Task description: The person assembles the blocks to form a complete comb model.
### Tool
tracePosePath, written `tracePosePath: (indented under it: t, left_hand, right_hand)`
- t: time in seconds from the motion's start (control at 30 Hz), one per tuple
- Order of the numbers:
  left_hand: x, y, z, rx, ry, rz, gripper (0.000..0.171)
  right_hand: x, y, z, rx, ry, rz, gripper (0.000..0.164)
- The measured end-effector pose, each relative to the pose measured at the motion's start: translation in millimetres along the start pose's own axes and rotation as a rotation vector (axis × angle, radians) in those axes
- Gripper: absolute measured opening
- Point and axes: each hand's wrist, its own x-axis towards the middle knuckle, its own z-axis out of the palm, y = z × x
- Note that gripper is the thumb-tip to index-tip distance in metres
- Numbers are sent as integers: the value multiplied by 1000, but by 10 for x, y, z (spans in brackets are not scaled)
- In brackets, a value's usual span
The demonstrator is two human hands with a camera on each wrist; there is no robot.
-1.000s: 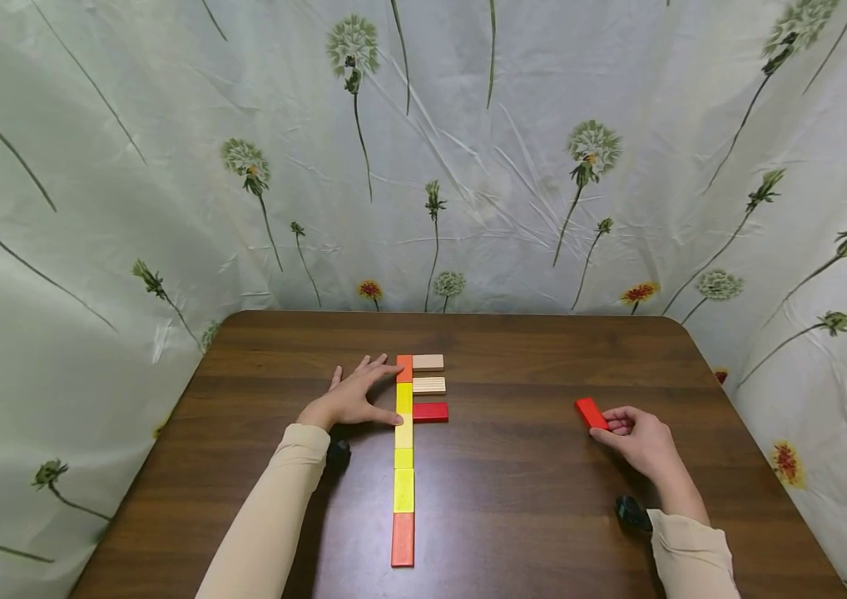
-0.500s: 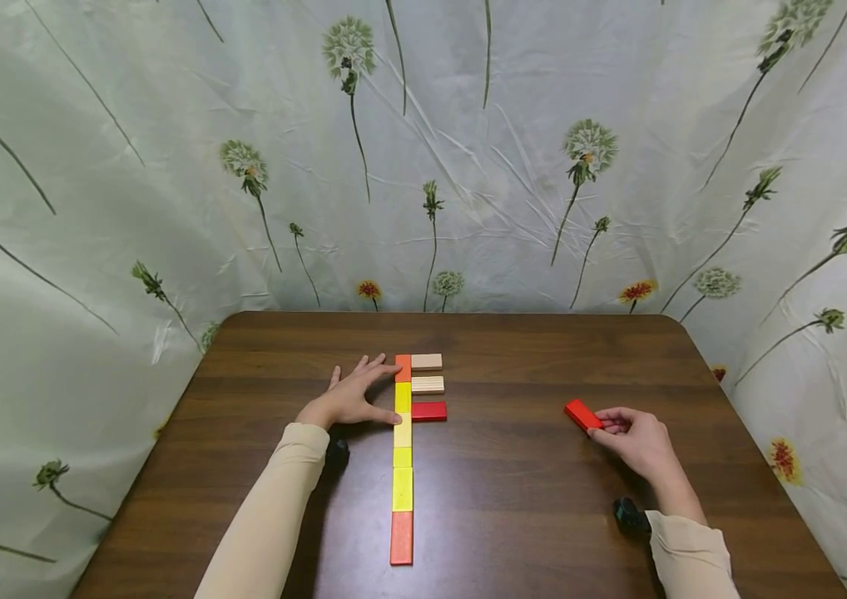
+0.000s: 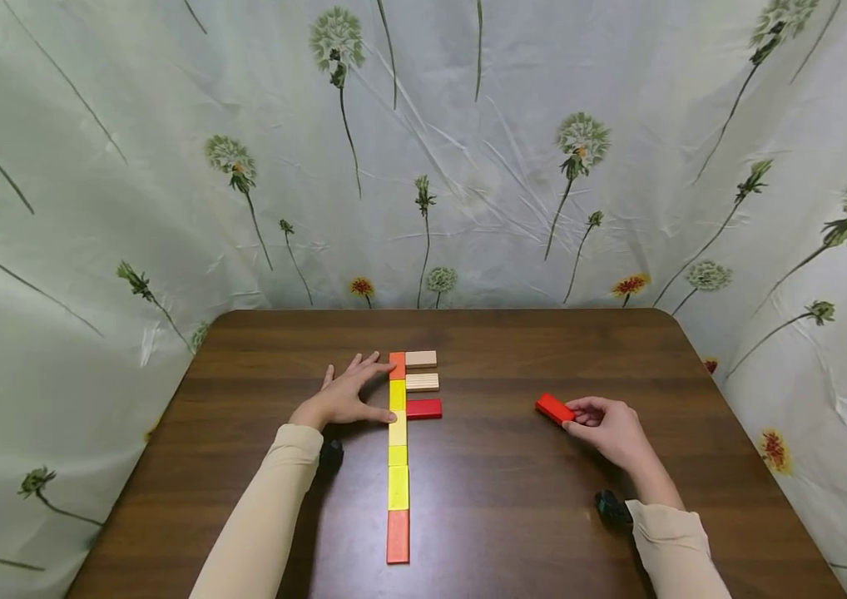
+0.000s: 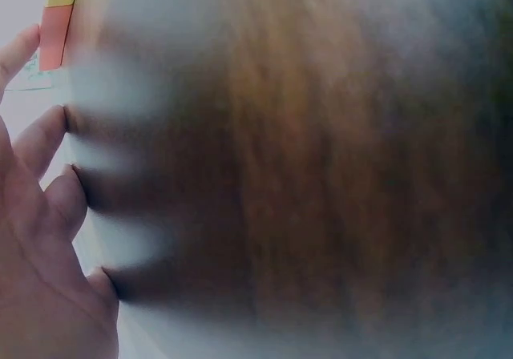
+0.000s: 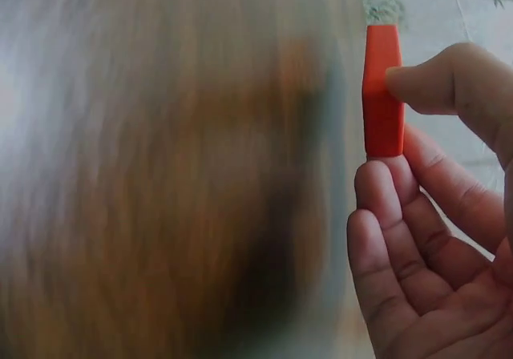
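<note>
My left hand (image 3: 344, 399) is spread on the table left of a straight column of flat blocks. Its index fingertip touches the orange block (image 3: 398, 366) at the far end, and the thumb touches the pale yellow block (image 3: 398, 429) lower down. In the left wrist view that orange block (image 4: 54, 38) shows at the index fingertip. My right hand (image 3: 614, 428) pinches a red block (image 3: 554, 408) between thumb and fingers above the right part of the table. The right wrist view shows the red block (image 5: 383, 94) with the thumb on its side.
Two plain wooden blocks (image 3: 421, 359) and a darker red block (image 3: 423, 408) lie crosswise against the column's right side. A longer orange-red block (image 3: 398, 537) forms its near end. Behind the brown table (image 3: 498, 516) hangs a flowered cloth (image 3: 498, 241).
My right hand has moved left with the red block, which has turned nearer to crosswise. The left hand stays at the column. The head view has shifted slightly.
</note>
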Motion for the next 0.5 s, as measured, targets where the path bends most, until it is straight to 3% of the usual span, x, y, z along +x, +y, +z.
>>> tracePosePath:
  t: [0.5]
  left_hand:
    - [-12,-7,6,-31,8,17,108]
  right_hand:
    - [164,-366,462,50,-121,-290,24]
